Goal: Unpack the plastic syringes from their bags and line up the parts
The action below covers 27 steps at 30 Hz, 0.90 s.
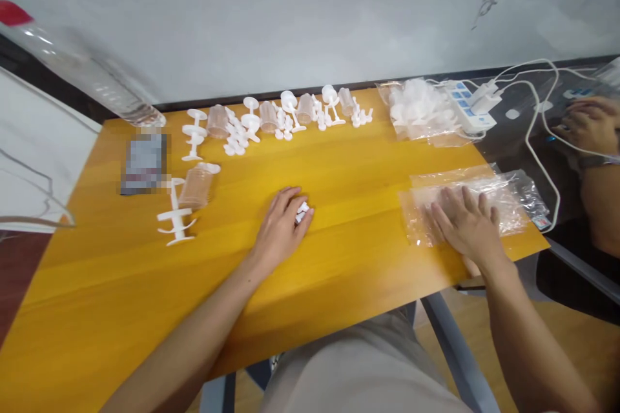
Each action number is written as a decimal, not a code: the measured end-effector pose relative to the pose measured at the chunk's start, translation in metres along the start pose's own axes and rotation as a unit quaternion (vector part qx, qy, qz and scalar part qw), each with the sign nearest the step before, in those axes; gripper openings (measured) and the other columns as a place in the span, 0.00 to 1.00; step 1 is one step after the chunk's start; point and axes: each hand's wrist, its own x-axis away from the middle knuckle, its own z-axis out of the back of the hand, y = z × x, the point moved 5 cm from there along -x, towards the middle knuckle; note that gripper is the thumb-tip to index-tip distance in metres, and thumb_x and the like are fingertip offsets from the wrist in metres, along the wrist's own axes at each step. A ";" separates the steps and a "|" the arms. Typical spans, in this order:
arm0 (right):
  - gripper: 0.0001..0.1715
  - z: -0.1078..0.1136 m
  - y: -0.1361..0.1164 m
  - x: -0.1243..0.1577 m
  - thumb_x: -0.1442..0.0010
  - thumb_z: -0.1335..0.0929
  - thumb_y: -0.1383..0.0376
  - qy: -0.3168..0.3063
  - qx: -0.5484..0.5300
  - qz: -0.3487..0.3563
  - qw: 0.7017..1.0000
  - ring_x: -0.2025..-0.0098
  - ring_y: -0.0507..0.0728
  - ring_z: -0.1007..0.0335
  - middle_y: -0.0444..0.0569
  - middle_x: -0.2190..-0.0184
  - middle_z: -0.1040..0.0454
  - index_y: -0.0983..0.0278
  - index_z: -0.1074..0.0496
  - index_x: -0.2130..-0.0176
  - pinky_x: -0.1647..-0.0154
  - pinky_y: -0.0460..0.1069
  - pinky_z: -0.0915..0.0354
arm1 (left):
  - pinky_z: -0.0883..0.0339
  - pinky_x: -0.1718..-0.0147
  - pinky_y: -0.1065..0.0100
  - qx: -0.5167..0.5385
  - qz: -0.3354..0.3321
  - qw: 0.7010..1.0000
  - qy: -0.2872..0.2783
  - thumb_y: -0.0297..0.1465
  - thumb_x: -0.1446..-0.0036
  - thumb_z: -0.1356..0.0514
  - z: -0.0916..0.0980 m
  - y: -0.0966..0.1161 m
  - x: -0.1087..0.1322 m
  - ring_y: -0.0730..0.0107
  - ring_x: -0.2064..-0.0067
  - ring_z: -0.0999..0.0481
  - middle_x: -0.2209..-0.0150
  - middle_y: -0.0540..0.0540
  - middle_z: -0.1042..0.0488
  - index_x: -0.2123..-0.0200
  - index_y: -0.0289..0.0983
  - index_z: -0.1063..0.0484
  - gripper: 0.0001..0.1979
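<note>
White pieces (301, 211) apparently between left fingers (305, 224)

Beneath us, the yellow table (349, 181) bears white plastic parts (290, 103) and clear cups (268, 117) around twelve o'clock, a filled bag (421, 110) at two, and flat clear bags (514, 206) at three. At nine we see a white plunger (178, 222) beside a clear cylinder (196, 187), with a blurred packet (144, 164) at ten.

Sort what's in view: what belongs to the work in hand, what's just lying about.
Apparently in the work:
- small white pieces at the left hand
- clear bags under the right hand
- white stemmed parts
- clear cups

Probably lying about:
- bottle
- power strip
- white cable
</note>
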 end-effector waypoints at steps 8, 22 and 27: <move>0.30 0.062 -0.076 0.006 0.34 0.29 0.51 0.172 -0.110 0.141 0.969 0.32 0.74 0.34 0.61 0.33 0.31 0.60 0.26 0.37 0.32 0.73 0.39 | 0.32 0.35 0.50 0.047 0.078 0.995 -0.045 0.44 0.33 0.37 0.038 -0.014 0.022 0.51 0.33 0.29 0.33 0.39 0.31 0.35 0.43 0.33 0.26; 0.13 -0.015 -0.294 -0.005 0.29 0.36 0.72 -0.165 -0.152 0.377 0.899 0.56 0.59 0.23 0.55 0.56 0.20 0.66 0.21 0.55 0.52 0.51 0.31 | 0.25 0.59 0.62 -0.047 0.132 0.990 0.022 0.36 0.32 0.39 0.053 -0.014 0.049 0.62 0.60 0.18 0.57 0.44 0.19 0.54 0.40 0.22 0.08; 0.14 -0.002 -0.313 -0.029 0.30 0.36 0.72 -0.155 -0.158 0.367 0.904 0.56 0.58 0.25 0.57 0.57 0.22 0.68 0.21 0.53 0.52 0.50 0.35 | 0.24 0.60 0.65 0.049 0.165 0.985 0.009 0.31 0.37 0.39 0.071 -0.038 0.056 0.67 0.63 0.19 0.56 0.45 0.20 0.51 0.41 0.22 0.12</move>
